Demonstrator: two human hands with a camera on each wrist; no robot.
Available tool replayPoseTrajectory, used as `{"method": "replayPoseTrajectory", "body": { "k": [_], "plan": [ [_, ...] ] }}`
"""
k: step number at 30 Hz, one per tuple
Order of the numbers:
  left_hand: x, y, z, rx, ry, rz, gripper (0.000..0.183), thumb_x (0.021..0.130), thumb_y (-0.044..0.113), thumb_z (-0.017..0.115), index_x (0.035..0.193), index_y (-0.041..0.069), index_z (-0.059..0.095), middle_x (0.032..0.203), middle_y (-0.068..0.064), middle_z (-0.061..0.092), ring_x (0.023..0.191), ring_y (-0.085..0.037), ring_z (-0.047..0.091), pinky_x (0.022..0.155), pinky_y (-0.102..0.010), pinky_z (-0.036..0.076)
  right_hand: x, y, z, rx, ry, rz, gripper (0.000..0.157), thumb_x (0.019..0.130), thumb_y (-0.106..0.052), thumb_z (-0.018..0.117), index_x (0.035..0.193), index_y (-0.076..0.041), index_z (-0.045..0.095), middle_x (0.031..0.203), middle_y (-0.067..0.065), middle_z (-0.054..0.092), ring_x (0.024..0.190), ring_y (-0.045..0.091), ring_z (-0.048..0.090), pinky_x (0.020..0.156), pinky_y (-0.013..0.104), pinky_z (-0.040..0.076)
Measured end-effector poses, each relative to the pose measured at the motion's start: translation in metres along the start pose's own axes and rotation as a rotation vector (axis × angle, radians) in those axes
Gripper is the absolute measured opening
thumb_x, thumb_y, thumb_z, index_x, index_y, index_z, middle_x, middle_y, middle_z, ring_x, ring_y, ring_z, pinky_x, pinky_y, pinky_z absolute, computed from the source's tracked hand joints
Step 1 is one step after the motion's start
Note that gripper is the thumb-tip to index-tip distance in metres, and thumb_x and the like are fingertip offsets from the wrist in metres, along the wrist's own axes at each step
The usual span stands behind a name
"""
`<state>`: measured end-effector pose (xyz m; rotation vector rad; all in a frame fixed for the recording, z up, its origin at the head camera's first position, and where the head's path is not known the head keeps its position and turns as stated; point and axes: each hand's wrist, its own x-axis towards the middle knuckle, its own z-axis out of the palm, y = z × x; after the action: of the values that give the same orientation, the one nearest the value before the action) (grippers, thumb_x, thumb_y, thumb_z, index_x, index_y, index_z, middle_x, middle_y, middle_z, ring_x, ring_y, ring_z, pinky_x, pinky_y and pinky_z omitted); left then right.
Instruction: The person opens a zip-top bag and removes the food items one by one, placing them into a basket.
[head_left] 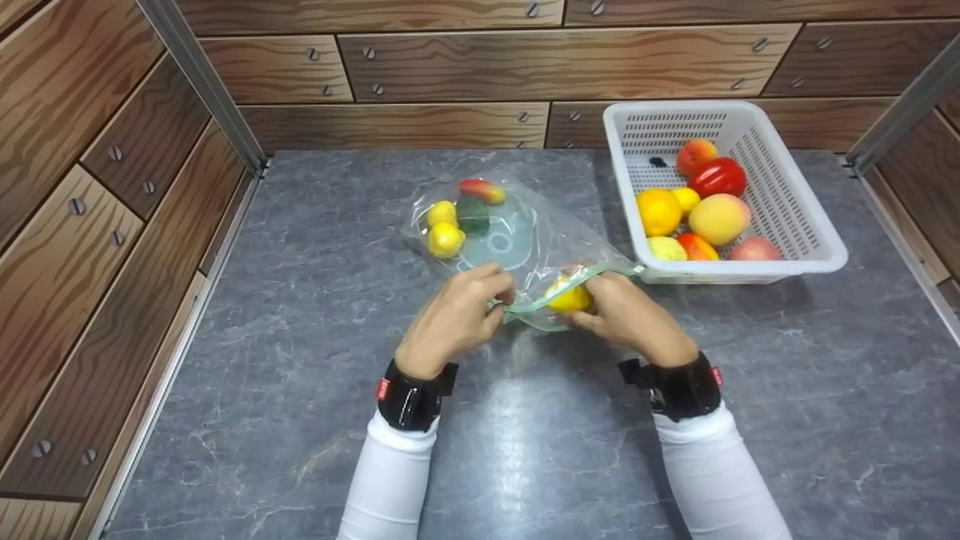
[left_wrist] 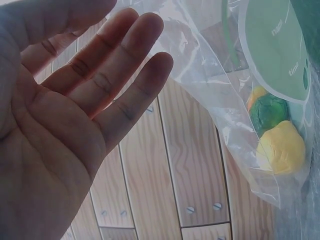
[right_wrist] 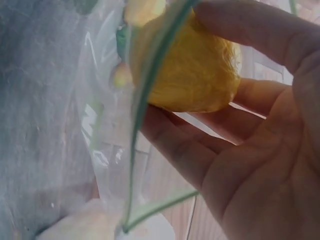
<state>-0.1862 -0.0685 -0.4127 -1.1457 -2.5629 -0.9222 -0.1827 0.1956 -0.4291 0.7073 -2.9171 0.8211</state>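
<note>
A clear zip bag with a green seal strip lies on the table. Inside it are two yellow lemons, a dark green fruit and a red-and-yellow fruit. My left hand pinches the left end of the bag's mouth between thumb and forefinger; its other fingers spread loosely in the left wrist view. With its fingers around a lumpy yellow fruit, my right hand is at the bag's mouth. The green strip crosses in front of this fruit in the right wrist view.
A white perforated basket stands at the back right, near the right end of the bag. It holds an orange, a red ribbed fruit, a peach and several others. Wood-patterned panels border the grey table.
</note>
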Motion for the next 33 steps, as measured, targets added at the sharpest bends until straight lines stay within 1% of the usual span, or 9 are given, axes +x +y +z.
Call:
{"method": "replayPoseTrajectory", "body": {
  "k": [1, 4, 8, 13, 15, 18, 24, 28, 33],
  "plan": [
    [0.000, 0.000, 0.000, 0.001, 0.004, -0.001, 0.020, 0.080, -0.011, 0.070, 0.090, 0.007, 0.067, 0.090, -0.003, 0.062, 0.082, -0.022, 0.064, 0.071, -0.026, 0.054, -0.001, 0.000, -0.003, -0.011, -0.003, 0.008, 0.032, 0.085, -0.008, 0.078, 0.112, 0.006, 0.067, 0.091, 0.012, 0.066, 0.080, 0.025, 0.056, 0.072, 0.041, 0.049],
    [0.000, 0.001, 0.000, 0.006, 0.009, -0.002, 0.020, 0.079, -0.010, 0.070, 0.090, 0.007, 0.067, 0.090, -0.002, 0.061, 0.081, -0.021, 0.063, 0.070, -0.027, 0.054, -0.005, 0.002, -0.011, -0.029, -0.010, 0.009, 0.026, 0.086, -0.010, 0.080, 0.103, 0.002, 0.065, 0.086, 0.009, 0.061, 0.081, 0.026, 0.054, 0.072, 0.040, 0.047],
    [-0.001, 0.001, 0.000, 0.005, 0.003, -0.007, 0.020, 0.080, -0.010, 0.071, 0.090, 0.007, 0.067, 0.090, -0.002, 0.062, 0.082, -0.021, 0.065, 0.070, -0.026, 0.055, -0.012, 0.004, -0.020, -0.022, 0.000, -0.043, 0.031, 0.084, -0.008, 0.082, 0.109, 0.000, 0.064, 0.090, 0.008, 0.061, 0.082, 0.024, 0.054, 0.073, 0.039, 0.046],
    [-0.002, 0.001, -0.001, 0.014, 0.001, -0.019, 0.020, 0.080, -0.009, 0.072, 0.091, 0.008, 0.068, 0.089, -0.001, 0.062, 0.083, -0.019, 0.065, 0.072, -0.027, 0.056, -0.020, 0.007, -0.028, -0.017, -0.015, -0.099, 0.043, 0.082, -0.005, 0.082, 0.121, 0.002, 0.064, 0.102, 0.011, 0.068, 0.086, 0.025, 0.058, 0.078, 0.042, 0.052],
    [-0.002, 0.001, -0.002, 0.019, 0.003, -0.018, 0.020, 0.080, -0.008, 0.072, 0.090, 0.008, 0.068, 0.089, -0.001, 0.062, 0.082, -0.020, 0.065, 0.071, -0.028, 0.056, -0.023, 0.008, -0.030, -0.010, -0.032, -0.100, 0.048, 0.082, -0.005, 0.082, 0.125, 0.003, 0.063, 0.109, 0.014, 0.070, 0.090, 0.027, 0.061, 0.083, 0.045, 0.054],
    [-0.002, 0.001, -0.002, 0.022, 0.006, -0.013, 0.019, 0.080, -0.008, 0.072, 0.090, 0.008, 0.067, 0.088, -0.002, 0.061, 0.081, -0.023, 0.066, 0.070, -0.028, 0.055, -0.027, 0.010, -0.034, 0.005, -0.052, -0.080, 0.049, 0.082, -0.005, 0.081, 0.127, 0.003, 0.063, 0.117, 0.016, 0.071, 0.096, 0.028, 0.062, 0.087, 0.048, 0.054],
    [-0.001, 0.002, -0.001, 0.024, 0.005, -0.012, 0.019, 0.080, -0.007, 0.074, 0.089, 0.008, 0.066, 0.087, -0.002, 0.061, 0.080, -0.022, 0.065, 0.069, -0.028, 0.055, -0.035, 0.010, -0.044, 0.030, -0.057, -0.073, 0.052, 0.082, -0.004, 0.080, 0.130, 0.003, 0.063, 0.125, 0.020, 0.068, 0.106, 0.033, 0.063, 0.095, 0.053, 0.053],
    [-0.001, 0.003, -0.001, 0.024, 0.000, -0.021, 0.019, 0.080, -0.007, 0.074, 0.089, 0.009, 0.067, 0.087, -0.001, 0.061, 0.080, -0.021, 0.064, 0.069, -0.029, 0.055, -0.040, 0.009, -0.050, 0.044, -0.037, -0.105, 0.054, 0.083, -0.004, 0.081, 0.132, 0.003, 0.062, 0.125, 0.018, 0.068, 0.102, 0.031, 0.063, 0.093, 0.052, 0.054],
    [-0.002, 0.002, -0.001, 0.022, 0.009, -0.004, 0.019, 0.079, -0.008, 0.073, 0.088, 0.008, 0.066, 0.088, -0.002, 0.062, 0.079, -0.021, 0.064, 0.069, -0.029, 0.054, -0.046, 0.008, -0.055, 0.032, 0.035, -0.151, 0.056, 0.082, -0.006, 0.083, 0.134, -0.002, 0.063, 0.124, 0.013, 0.068, 0.102, 0.025, 0.062, 0.090, 0.044, 0.054]
  ]
}}
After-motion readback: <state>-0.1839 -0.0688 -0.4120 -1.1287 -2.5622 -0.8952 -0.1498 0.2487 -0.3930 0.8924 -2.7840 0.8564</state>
